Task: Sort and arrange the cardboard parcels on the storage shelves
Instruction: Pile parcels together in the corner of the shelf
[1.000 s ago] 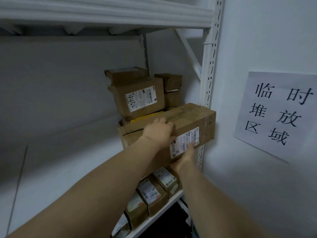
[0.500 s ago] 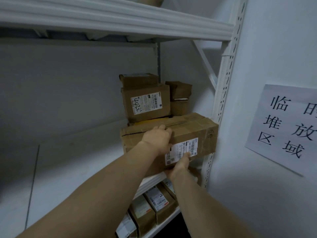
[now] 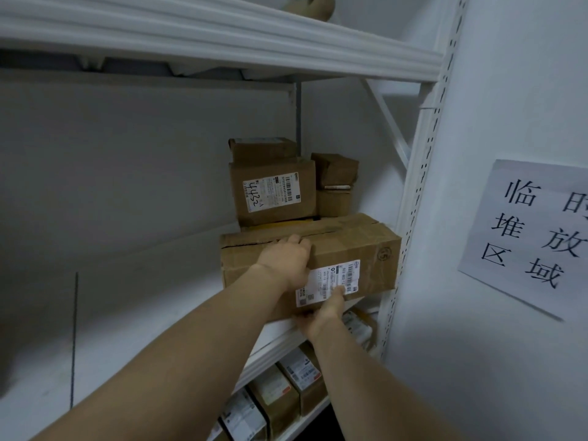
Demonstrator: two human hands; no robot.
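Note:
A long cardboard parcel with a white shipping label lies at the right end of the white shelf, against the upright. My left hand grips its top front edge. My right hand holds its lower front edge, thumb on the label. Behind it stands a square labelled box with a smaller box on top. Two small stacked boxes sit to the right of those.
The perforated white upright and a diagonal brace border the shelf on the right. A paper sign hangs on the wall. Several labelled parcels fill the shelf below. The upper shelf beam runs overhead.
Both hands have moved the long parcel further onto the shelf towards the stacked boxes. The view has shifted left and up.

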